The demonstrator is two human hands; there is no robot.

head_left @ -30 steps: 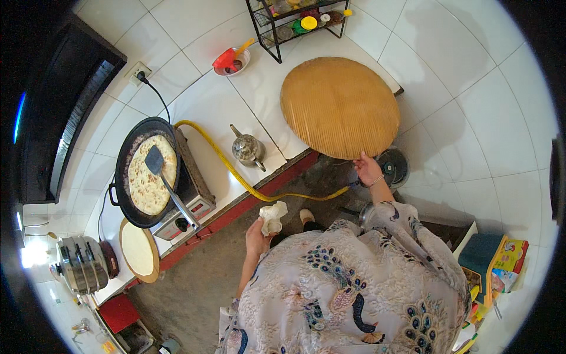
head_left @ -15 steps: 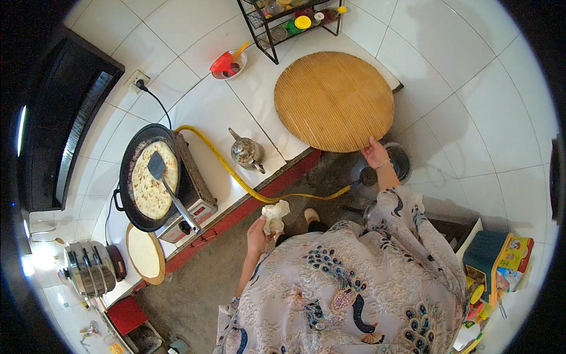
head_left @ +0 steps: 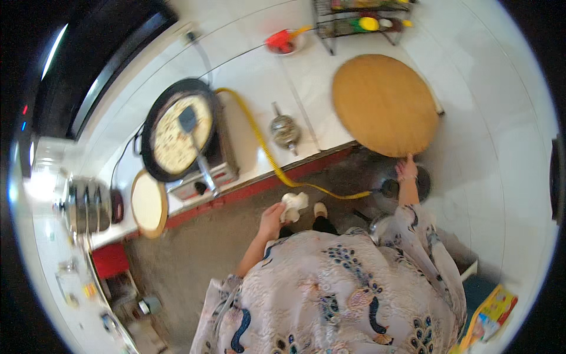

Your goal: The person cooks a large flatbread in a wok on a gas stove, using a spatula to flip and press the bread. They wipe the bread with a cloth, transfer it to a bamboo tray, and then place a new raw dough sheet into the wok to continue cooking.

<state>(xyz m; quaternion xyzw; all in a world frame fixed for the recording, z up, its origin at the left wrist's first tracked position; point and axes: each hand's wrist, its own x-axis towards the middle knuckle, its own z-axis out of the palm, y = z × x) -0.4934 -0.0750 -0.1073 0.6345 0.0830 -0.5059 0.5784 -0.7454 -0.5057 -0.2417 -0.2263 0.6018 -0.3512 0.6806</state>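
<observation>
My left hand point(head_left: 273, 220) is closed round a crumpled white cloth or paper point(head_left: 294, 207), held over the floor in front of the counter. At the right, my right hand point(head_left: 407, 170) grips the near rim of a large round wooden board point(head_left: 386, 106). The board lies on the counter and its near edge juts out past the front. At the left a black pan point(head_left: 154, 168) sits on a stove, holding a speckled flatbread point(head_left: 177, 144). A spatula point(head_left: 196, 141) lies across the bread, its handle reaching over the pan's rim.
A yellow hose point(head_left: 250, 121) runs from the stove over the counter edge. Between pan and board stands a small metal pot point(head_left: 285, 131). Left of the stove are a round board with pale dough point(head_left: 148, 203) and a steamer point(head_left: 88, 205). A black rack point(head_left: 359, 25) stands behind.
The view has turned, so the counter's things sit farther right and are blurred. My left hand keeps the white cloth or paper, and my right hand stays at the board's rim.
</observation>
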